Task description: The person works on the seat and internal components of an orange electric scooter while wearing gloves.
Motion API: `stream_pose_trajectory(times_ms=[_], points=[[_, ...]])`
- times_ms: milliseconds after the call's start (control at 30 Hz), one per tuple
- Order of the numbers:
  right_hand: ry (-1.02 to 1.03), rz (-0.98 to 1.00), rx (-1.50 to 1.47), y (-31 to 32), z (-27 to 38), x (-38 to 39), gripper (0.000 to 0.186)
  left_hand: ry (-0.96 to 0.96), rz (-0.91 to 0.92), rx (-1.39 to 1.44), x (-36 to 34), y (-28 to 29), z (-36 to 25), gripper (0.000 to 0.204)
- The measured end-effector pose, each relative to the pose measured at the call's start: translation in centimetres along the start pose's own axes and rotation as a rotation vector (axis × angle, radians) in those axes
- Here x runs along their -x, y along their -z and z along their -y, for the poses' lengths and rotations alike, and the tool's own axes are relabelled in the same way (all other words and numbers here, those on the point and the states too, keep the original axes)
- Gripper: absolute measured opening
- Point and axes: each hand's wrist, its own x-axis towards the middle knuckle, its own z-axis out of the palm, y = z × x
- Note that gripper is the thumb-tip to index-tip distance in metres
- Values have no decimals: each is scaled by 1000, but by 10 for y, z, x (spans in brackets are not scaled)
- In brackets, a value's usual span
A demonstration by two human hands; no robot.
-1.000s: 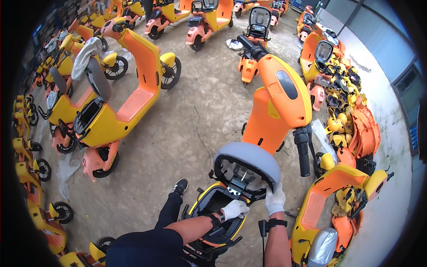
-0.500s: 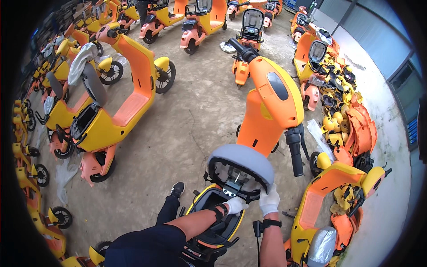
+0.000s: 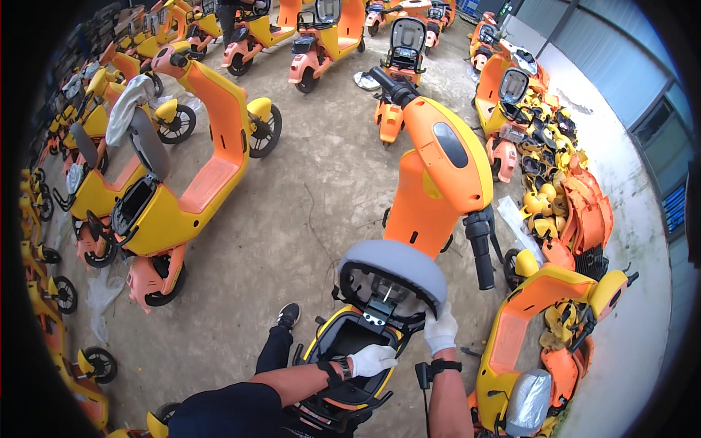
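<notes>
My right hand (image 3: 440, 330), in a white glove, grips the side of the raised grey seat (image 3: 394, 261) of the orange and yellow scooter (image 3: 406, 219) in front of me. Under the seat is a metal hinge (image 3: 377, 309) above the open black compartment (image 3: 345, 339). My left hand (image 3: 374, 360), also gloved, lies over the compartment's right side with fingers curled; whatever they may hold is hidden. The scooter's handlebar grip (image 3: 482, 259) is up to the right of the seat.
Scooters (image 3: 182, 212) stand in rows left and behind; another (image 3: 504, 336) is close on my right. A heap of body panels (image 3: 588, 208) lines the white wall (image 3: 639, 255). A plastic sheet (image 3: 102, 299) lies on the concrete. A co-worker (image 3: 226, 22) stands at the back.
My left hand has moved down from near the hinge onto the compartment's side. My right hand stays on the seat. The view has shifted slightly.
</notes>
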Motion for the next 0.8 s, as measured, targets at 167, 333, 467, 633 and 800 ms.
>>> stream_pose_trajectory(times_ms=[167, 333, 467, 633, 800], points=[[-27, 13, -13, 2, 6, 1, 31, -90, 40, -95, 5, 1, -3, 30], [9, 10, -47, -4, -4, -2, 34, 418, 67, 368, -22, 9, 6, 27], [11, 22, -39, -2, -2, -3, 35, 318, 56, 337, -22, -7, 3, 28], [-11, 19, -4, -3, -3, -2, 35, -71, 74, -51, 16, -5, 3, 34], [-16, 12, -11, 2, 2, 0, 34, -94, 108, -95, 16, 4, -7, 33]])
